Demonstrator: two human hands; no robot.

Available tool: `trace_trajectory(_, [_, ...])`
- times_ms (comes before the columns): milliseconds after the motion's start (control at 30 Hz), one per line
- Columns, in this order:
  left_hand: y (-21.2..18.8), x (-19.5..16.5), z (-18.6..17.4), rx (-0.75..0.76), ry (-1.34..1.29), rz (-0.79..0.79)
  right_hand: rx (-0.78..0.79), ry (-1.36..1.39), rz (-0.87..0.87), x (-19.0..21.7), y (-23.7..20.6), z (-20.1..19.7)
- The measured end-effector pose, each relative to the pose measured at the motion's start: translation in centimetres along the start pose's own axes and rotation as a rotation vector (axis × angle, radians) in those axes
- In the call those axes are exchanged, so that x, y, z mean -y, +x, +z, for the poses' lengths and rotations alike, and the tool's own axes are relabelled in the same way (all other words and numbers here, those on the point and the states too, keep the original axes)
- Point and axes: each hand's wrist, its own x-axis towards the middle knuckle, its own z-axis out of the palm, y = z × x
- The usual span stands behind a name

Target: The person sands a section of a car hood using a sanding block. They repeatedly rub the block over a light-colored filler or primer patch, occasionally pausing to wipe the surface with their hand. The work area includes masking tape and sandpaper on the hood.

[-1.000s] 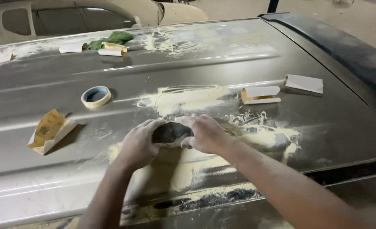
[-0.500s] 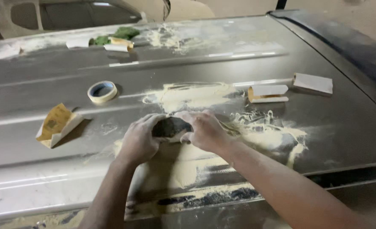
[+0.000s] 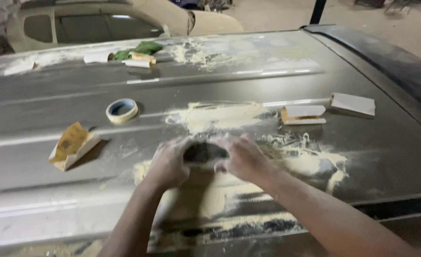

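Sanding block [image 3: 205,152], long axis left-right, flat on car roof [image 3: 267,71], both hands' fingers [image 3: 170,164] [image 3: 241,157] clamped on its ends

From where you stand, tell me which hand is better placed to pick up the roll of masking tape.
Left. The left hand lies on the same side as the tape roll; the right hand would have to cross over it. Both hands press the dark sanding pad.

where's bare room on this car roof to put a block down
Bare metal lies left of the tape roll, and at the far right between the white block and the roof edge. It is crowded around both hands, where pale filler dust spreads.
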Motion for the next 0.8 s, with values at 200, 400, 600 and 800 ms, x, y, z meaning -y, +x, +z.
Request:
trace_trajectory(200, [0.4, -0.1, 0.9, 0.064, 0.077, -0.029, 0.079, -0.004, 0.133, -0.6, -0.3, 0.0])
trace_trajectory(400, [0.7, -0.2, 1.3, 0.040, 0.091, -0.040, 0.092, 0.018, 0.136, -0.3, -0.4, -1.7])
trace_trajectory(600, [1.3, -0.8, 1.9, -0.052, 0.167, 0.052, 0.175, -0.084, 0.175, -0.3, -1.1, -2.3])
trace_trajectory(800, [1.1, -1.8, 2.5, 0.114, 0.107, -0.070, 0.152, -0.057, 0.190, -1.8, -1.5, -1.7])
